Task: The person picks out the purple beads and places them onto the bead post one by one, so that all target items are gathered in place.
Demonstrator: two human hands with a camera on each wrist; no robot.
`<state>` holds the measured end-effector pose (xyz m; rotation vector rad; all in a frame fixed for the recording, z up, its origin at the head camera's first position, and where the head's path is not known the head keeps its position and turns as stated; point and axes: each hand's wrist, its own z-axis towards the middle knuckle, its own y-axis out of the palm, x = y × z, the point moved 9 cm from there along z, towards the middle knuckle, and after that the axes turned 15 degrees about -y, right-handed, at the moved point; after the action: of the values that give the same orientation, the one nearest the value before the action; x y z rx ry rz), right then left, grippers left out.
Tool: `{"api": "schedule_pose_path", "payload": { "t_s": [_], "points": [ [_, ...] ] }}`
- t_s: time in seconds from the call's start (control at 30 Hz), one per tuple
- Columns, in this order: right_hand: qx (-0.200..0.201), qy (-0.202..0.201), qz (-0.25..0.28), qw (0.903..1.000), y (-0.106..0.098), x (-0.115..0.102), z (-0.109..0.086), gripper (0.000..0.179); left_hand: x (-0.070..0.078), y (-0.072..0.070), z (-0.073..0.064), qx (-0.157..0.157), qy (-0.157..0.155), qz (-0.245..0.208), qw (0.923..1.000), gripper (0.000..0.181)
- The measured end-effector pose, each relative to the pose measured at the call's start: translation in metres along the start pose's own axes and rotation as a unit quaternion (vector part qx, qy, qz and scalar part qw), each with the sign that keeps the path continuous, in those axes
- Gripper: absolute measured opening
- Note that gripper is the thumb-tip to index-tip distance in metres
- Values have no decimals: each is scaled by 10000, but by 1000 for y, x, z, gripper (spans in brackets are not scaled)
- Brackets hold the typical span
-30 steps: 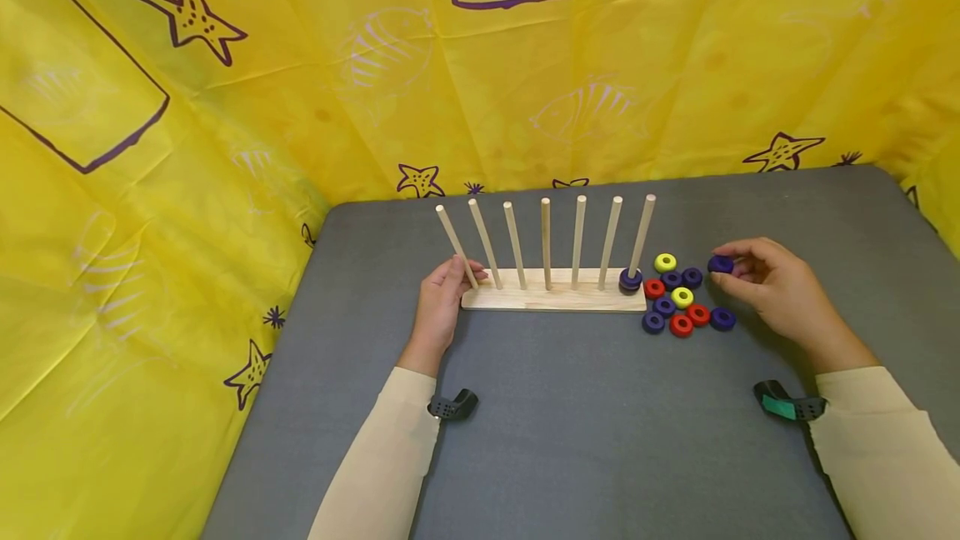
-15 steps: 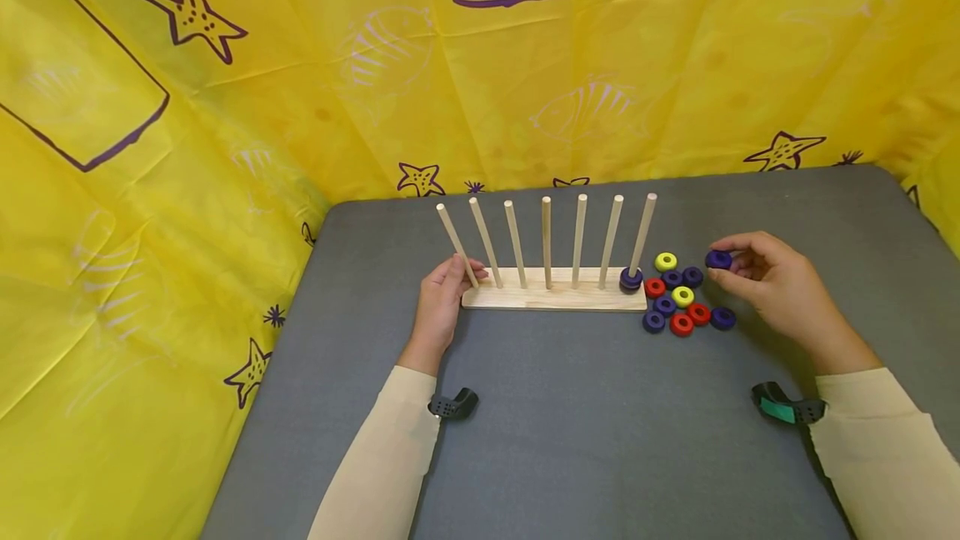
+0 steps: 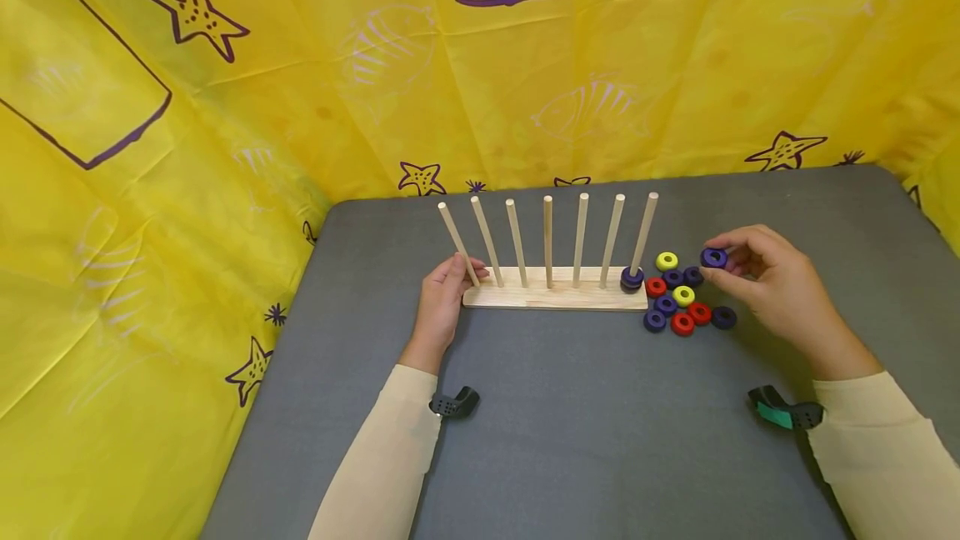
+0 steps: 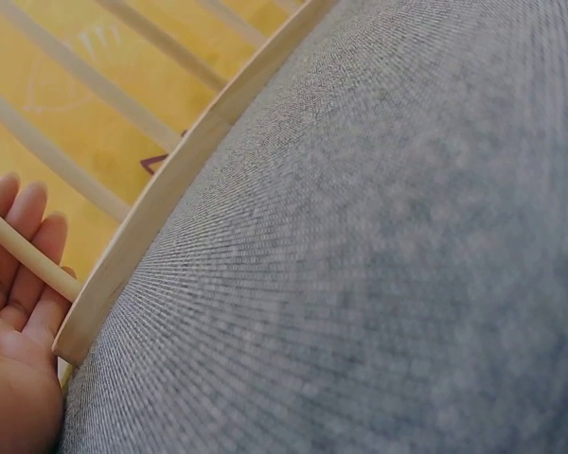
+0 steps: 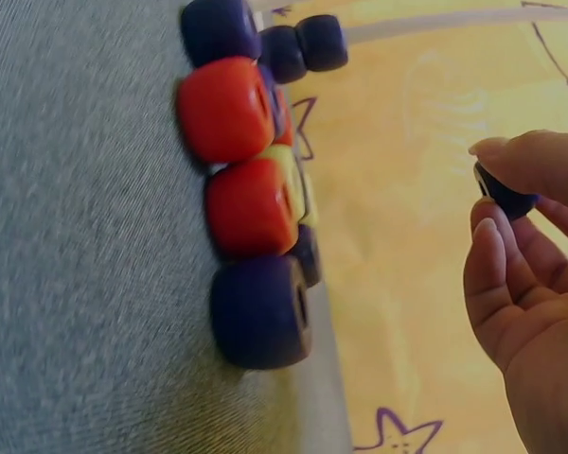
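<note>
A wooden peg stand [image 3: 555, 298] with a row of upright pegs lies across the table. My left hand [image 3: 441, 302] holds its left end, thumb by the leftmost peg and fingers behind it; in the left wrist view that peg [image 4: 33, 260] crosses in front of the fingers. Two dark blue rings [image 3: 632, 280] are stacked at the foot of the rightmost peg. My right hand [image 3: 772, 290] pinches a dark blue ring [image 3: 714, 258] between thumb and fingers, raised above the table, as the right wrist view also shows. The other pegs carry nothing.
Loose rings lie clustered right of the stand: several blue, such as one blue ring [image 3: 723, 317], several red, such as one red ring [image 3: 682, 323], and two yellow, one a yellow ring [image 3: 667, 261]. A yellow patterned cloth [image 3: 495, 90] hangs behind the grey table [image 3: 555, 440].
My right hand has moved slightly left and up with the blue ring, which has tilted so its hole shows more. The left hand and the peg stand have kept their place.
</note>
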<state>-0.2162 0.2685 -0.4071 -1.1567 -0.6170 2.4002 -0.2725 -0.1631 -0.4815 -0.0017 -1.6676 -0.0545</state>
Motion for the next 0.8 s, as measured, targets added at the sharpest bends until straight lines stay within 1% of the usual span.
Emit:
{"api": "schedule_pose_path", "payload": {
  "t_s": [0.33,0.53,0.8],
  "points": [
    [171,-241,12,9996,-2,-20,6,38,-1,0,0,23,-37,68,10000,48],
    [140,-546,-92,9984,-1,-33,9,39,-1,-1,0,33,-20,79,10000,48],
    [150,-735,-117,9971,-1,-46,11,42,-3,-2,3,14,3,-40,10000,49]
  ]
}}
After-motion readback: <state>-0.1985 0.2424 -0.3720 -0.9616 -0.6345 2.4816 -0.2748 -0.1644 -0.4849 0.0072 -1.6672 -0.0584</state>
